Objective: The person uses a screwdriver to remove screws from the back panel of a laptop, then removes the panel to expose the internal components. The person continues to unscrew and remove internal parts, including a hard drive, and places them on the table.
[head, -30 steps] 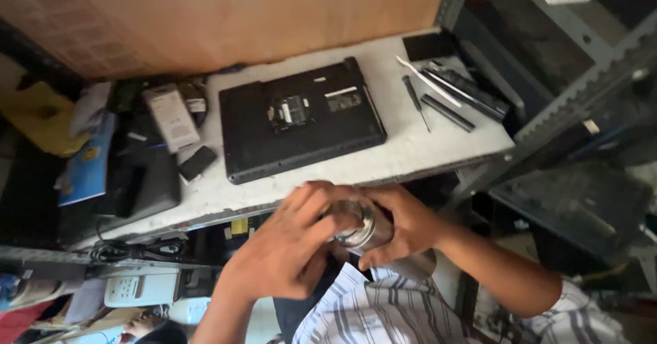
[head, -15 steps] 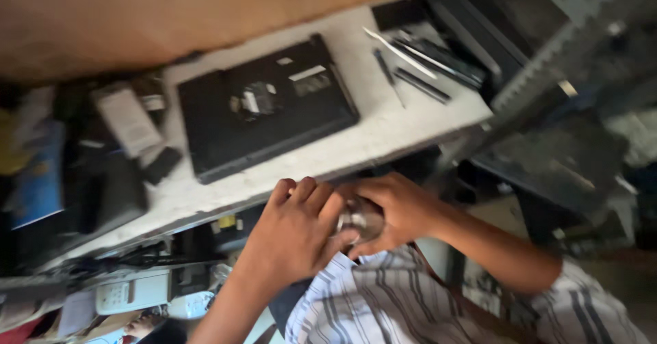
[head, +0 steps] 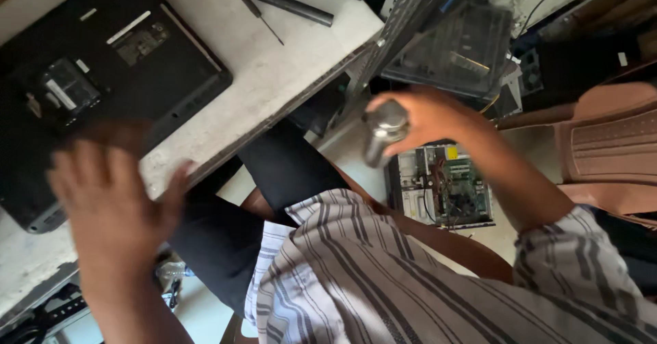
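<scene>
My right hand (head: 431,115) grips a shiny metal bottle (head: 380,133) by its top, held out to the right of the white table (head: 274,77), above the floor. My left hand (head: 113,204) is blurred, fingers spread and empty, hovering over the near edge of the table beside a black laptop (head: 102,77) that lies upside down with an open bay in its base. My striped shirt (head: 383,275) and dark trousers (head: 274,173) fill the bottom of the view.
A black rod (head: 293,6) and a thin screwdriver (head: 252,9) lie at the table's far end. An opened computer case with a green circuit board (head: 445,183) sits on the floor. A brown plastic chair (head: 609,146) stands at right, a metal shelf frame (head: 404,22) beyond.
Both hands were together on the metal bottle in front of me. Now the right hand has carried it off to the right, the left hand has let go and moved left toward the laptop.
</scene>
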